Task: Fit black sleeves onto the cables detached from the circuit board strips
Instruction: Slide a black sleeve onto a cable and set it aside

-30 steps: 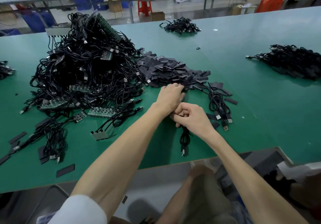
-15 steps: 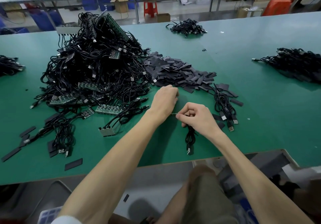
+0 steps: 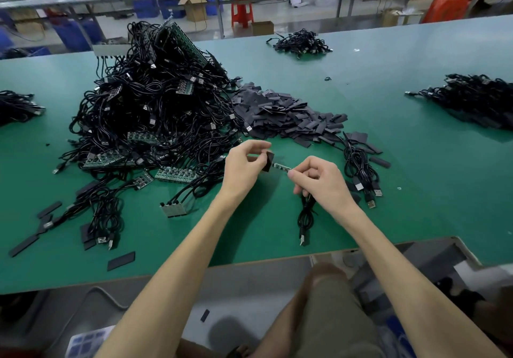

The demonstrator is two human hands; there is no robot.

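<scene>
The black sleeve, pinched in the left hand's curled fingers, sits at the cable's small board tip. The right hand pinches that tip, and the cable dangles to the green table. The sleeve looks barely started. A sleeve heap and a large tangle of cables on circuit board strips remain.

Green table carries cable heaps, sleeve pile.
</scene>
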